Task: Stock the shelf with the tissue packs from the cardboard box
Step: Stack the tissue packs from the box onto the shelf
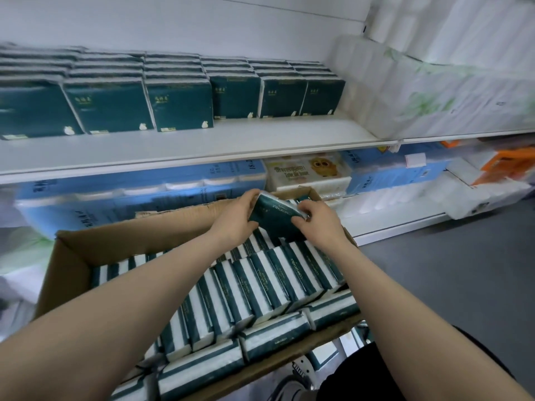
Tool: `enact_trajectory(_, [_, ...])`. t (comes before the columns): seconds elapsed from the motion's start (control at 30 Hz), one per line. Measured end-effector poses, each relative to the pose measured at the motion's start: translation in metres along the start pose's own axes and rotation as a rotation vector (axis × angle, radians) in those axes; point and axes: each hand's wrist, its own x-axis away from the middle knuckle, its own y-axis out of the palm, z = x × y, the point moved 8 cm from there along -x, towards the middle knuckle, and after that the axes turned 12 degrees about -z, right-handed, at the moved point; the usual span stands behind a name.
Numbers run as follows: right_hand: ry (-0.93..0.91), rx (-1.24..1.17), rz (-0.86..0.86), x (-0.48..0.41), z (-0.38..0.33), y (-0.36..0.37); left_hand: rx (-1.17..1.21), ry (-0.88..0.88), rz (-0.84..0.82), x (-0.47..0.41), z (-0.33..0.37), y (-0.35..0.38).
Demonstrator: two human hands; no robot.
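On the far left, the upper shelf (202,146) carries teal packs (179,104) standing in rows that run back toward the wall, with a bare strip of board in front of them. Under it, blue bundles (115,198) fill the lower shelf. Nearer, an open box (72,256) sits below both arms, packed tight with teal-and-white tissue packs (260,282) set on edge, plus a few lying flat along its near side.

Over the far end of the box, the left hand (234,218) has its fingers curled round the left end of one pack (275,218), thumb underneath. That pack is lifted clear of the rows, tilted, just above the box's far rim. The right hand (318,221) grips its right end, fingers bent over the top edge.

Beyond the hands, an owl-print pack (309,170) sits on the lower shelf. Farther right, white bundles (434,91) crowd the upper shelf, and grey floor (448,256) lies near right.
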Motion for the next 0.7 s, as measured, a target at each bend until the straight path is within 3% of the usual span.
enact_trajectory(0.23, [-0.114,-0.455,-0.026,0.008,-0.023,-0.028,0.119,0.011,0.155,0.026,0.012,-0.039])
enact_trajectory(0.4, [-0.16,-0.696,0.06,0.007,-0.046,-0.048,0.166,0.043,0.327,0.035,0.021,-0.079])
enact_trajectory(0.7, [-0.263,-0.763,0.142,-0.035,-0.096,-0.091,0.224,0.059,0.544,0.028,0.039,-0.138])
